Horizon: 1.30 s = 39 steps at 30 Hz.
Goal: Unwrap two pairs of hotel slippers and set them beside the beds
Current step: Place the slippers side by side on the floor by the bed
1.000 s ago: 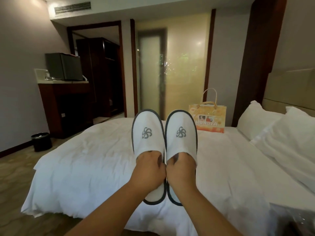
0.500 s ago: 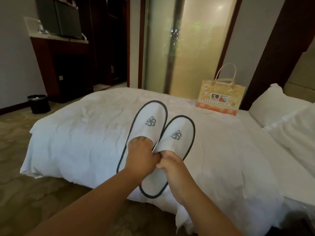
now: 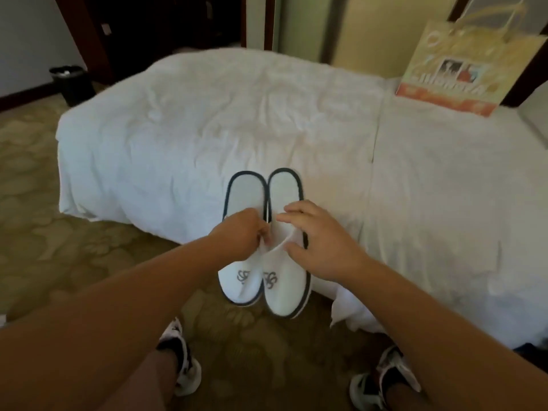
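A pair of white hotel slippers with dark trim and grey logos hangs side by side in the air, over the carpet at the bed's near edge. Their toes point toward me. My left hand (image 3: 240, 235) pinches the upper edge of the left slipper (image 3: 241, 280). Resting on the right slipper (image 3: 284, 286), my right hand (image 3: 320, 244) has its thumb at the upper's edge and its fingers spread over the insole. No wrapping shows on them. No second pair is in sight.
The white bed (image 3: 207, 114) fills the middle and right. An orange paper gift bag (image 3: 456, 72) stands on its far side. A black bin (image 3: 72, 84) sits on the patterned carpet (image 3: 59, 232) at the far left. My two shoes (image 3: 181, 360) stand below.
The slippers were turned from toes-away to toes-toward-me and came down from above the bed to its near edge. My view tilted down toward the floor.
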Motion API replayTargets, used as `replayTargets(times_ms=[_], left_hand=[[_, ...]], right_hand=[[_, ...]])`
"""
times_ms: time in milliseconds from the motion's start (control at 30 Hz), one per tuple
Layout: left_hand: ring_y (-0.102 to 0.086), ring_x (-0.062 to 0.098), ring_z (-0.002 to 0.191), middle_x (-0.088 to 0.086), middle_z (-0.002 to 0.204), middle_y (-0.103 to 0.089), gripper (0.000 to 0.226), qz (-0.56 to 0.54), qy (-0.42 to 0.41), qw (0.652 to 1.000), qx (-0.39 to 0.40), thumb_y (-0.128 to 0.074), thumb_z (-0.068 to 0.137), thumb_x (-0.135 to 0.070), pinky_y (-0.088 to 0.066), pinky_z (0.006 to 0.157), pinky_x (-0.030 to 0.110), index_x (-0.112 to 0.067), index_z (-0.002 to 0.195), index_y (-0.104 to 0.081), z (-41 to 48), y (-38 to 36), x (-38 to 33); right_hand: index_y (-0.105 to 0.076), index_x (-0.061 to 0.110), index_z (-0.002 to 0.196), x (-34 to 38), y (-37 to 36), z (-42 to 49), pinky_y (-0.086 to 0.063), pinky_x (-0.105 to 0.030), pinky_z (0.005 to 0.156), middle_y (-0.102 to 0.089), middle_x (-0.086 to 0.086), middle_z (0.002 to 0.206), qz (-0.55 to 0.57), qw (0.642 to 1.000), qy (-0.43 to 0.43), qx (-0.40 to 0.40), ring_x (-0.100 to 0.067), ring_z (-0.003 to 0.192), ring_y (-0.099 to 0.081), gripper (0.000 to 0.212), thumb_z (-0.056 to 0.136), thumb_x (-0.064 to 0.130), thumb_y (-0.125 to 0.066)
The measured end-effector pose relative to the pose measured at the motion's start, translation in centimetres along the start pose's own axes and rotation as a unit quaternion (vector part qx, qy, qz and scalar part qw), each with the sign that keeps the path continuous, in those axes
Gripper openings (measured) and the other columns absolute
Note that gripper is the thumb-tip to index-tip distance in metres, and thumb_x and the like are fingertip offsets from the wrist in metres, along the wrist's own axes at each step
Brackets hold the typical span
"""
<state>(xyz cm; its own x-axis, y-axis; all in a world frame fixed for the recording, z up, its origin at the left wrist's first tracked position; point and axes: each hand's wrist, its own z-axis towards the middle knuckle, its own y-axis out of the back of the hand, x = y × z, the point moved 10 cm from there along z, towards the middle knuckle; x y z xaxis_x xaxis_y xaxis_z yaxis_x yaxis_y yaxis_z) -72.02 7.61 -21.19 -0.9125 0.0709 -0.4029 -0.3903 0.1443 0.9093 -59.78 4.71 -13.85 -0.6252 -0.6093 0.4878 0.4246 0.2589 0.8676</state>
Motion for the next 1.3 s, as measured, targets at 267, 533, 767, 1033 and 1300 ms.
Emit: replayTargets(times_ms=[267,533,767,1033,1300], left_hand=[[-0.059,0.02,0.094,-0.003,0.108,-0.06,0.046,0.042,0.002,0.981,0.191,-0.039,0.088,-0.007,-0.052,0.085,0.037,-0.036,0.108,-0.068,2.1,-10.7,6.2],[-0.054,0.026,0.111,0.006,0.13,-0.056,0.046,0.049,-0.005,0.914,0.402,-0.04,0.091,-0.008,-0.044,0.091,0.035,-0.03,0.129,-0.053,0.4,-26.5,11.6],[-0.055,0.025,0.11,0.007,0.128,-0.057,0.048,0.092,-0.035,0.88,0.465,-0.051,0.089,-0.01,-0.038,0.082,0.032,-0.026,0.134,-0.047,3.9,-36.3,13.2],[-0.055,0.025,0.11,0.008,0.13,-0.055,0.058,0.079,-0.033,0.874,0.479,-0.05,0.091,-0.04,-0.045,0.091,0.037,-0.033,0.144,-0.028,8.9,-44.3,16.1],[-0.054,0.027,0.113,0.011,0.141,-0.047,0.08,0.088,-0.007,0.871,0.484,-0.06,0.085,-0.012,-0.047,0.082,0.03,-0.033,0.149,-0.017,11.4,-48.2,19.6]], right_hand=[[-0.047,0.032,0.075,-5.1,-15.5,4.0,-0.03,-0.045,0.086,-0.045,0.012,0.059,-0.196,0.959,-0.023,0.203,-0.016,0.068,-0.041,0.069,0.064,0.097,-0.024],[-0.066,0.027,0.099,-13.2,-31.8,0.7,-0.042,-0.041,0.09,-0.059,0.006,0.083,-0.035,0.887,-0.186,0.421,-0.02,0.086,-0.057,0.047,0.072,0.065,-0.07],[-0.044,0.022,0.145,-19.5,-39.1,-0.6,-0.043,-0.037,0.097,-0.049,-0.001,0.144,0.05,0.826,-0.23,0.512,-0.026,0.126,-0.05,0.082,0.076,0.042,-0.081],[-0.035,0.02,0.152,-29.1,-45.6,0.3,-0.042,-0.035,0.104,-0.038,-0.003,0.155,0.076,0.83,-0.242,0.498,-0.026,0.135,-0.044,0.082,0.083,0.035,-0.077],[-0.022,0.013,0.155,-32.8,-51.7,1.5,-0.036,-0.031,0.109,-0.03,-0.008,0.159,0.082,0.82,-0.237,0.515,-0.027,0.14,-0.037,0.087,0.088,0.04,-0.071]])
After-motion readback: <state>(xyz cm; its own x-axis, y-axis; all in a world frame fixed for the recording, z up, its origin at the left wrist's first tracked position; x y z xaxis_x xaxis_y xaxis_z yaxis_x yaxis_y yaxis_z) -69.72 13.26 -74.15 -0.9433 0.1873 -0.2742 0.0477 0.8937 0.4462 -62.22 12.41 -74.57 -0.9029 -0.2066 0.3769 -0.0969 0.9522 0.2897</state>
